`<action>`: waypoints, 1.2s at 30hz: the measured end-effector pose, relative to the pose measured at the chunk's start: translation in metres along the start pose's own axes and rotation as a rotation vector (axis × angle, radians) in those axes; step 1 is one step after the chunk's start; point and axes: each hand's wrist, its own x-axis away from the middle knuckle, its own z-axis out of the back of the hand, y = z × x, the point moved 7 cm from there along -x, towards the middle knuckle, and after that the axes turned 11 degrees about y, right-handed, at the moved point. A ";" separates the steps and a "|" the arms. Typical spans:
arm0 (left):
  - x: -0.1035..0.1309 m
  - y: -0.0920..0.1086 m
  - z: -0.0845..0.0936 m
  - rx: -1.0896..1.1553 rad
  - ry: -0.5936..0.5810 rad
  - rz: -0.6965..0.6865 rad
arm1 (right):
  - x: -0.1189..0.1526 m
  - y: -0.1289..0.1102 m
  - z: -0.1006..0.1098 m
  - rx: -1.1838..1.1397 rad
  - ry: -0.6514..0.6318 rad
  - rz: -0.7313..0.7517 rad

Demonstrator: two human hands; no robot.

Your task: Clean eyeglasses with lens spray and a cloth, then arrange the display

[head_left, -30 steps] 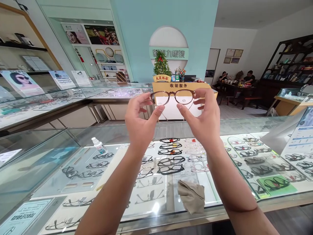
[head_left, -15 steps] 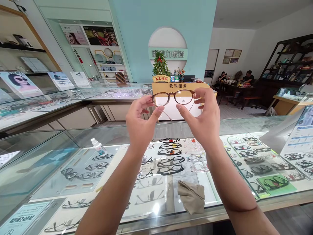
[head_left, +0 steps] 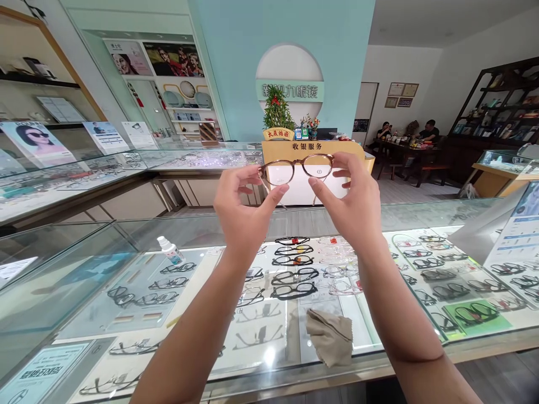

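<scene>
A pair of eyeglasses point(head_left: 298, 162) with a brown, partly clear frame is held up at mid-view, above the glass counter. My left hand point(head_left: 246, 205) grips its left end, thumb below the lens and fingers behind the rim. My right hand point(head_left: 351, 196) pinches the other end, with the thumb near the lower edge of the right lens. The temples hang open beneath the lenses, partly hidden by my hands. Below, a crumpled beige cloth point(head_left: 330, 336) lies on the counter top, near its front edge.
The glass display counter point(head_left: 269, 367) spans the foreground, with rows of eyeglasses point(head_left: 293, 275) inside. A white spray bottle point(head_left: 169, 251) stands on it at left. Behind are a cashier desk point(head_left: 314, 196) with a plant, another showcase point(head_left: 185, 160), and two people seated at a table at far right.
The eyeglasses have tilted and turned slightly: their left side sits a little lower, and the temples show at a different angle. Both hands still hold them.
</scene>
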 end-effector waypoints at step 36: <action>0.000 -0.001 -0.003 -0.037 -0.068 0.097 | 0.001 0.004 0.001 -0.016 0.026 -0.063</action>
